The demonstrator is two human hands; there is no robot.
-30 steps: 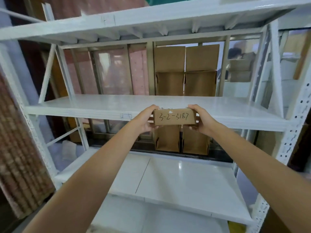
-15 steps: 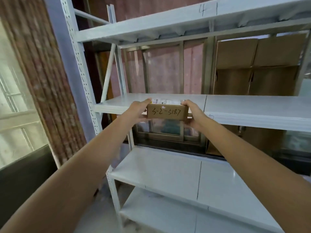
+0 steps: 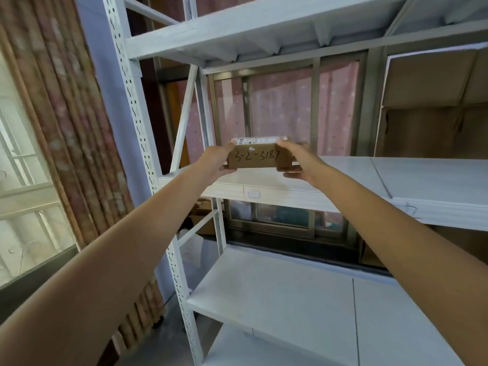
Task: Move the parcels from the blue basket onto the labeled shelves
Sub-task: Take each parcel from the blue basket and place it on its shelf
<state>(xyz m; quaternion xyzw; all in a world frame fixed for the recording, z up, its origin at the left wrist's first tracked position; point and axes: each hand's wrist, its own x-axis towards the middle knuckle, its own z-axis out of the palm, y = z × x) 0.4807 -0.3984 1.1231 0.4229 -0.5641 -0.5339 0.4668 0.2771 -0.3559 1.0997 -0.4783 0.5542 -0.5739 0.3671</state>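
Note:
A small brown cardboard parcel (image 3: pixel 257 157), hand-marked "3-2-5187" with a white printed label on top, is held between both hands. My left hand (image 3: pixel 217 161) grips its left end and my right hand (image 3: pixel 295 163) grips its right end. The parcel hovers just above the left part of the white middle shelf (image 3: pixel 343 180), near the front edge, where a small white tag (image 3: pixel 254 194) is stuck. The blue basket is out of view.
The white metal rack has a perforated upright (image 3: pixel 137 128) at the left, a shelf above (image 3: pixel 264 30) and lower shelves (image 3: pixel 290 299). Brown cartons (image 3: pixel 433 112) stand behind the rack at right. A patterned curtain (image 3: pixel 66 114) and a window (image 3: pixel 23 194) lie to the left.
The view has swung left along the rack, and both hands have carried the parcel from in front of the shelf edge up and over the left part of the middle shelf.

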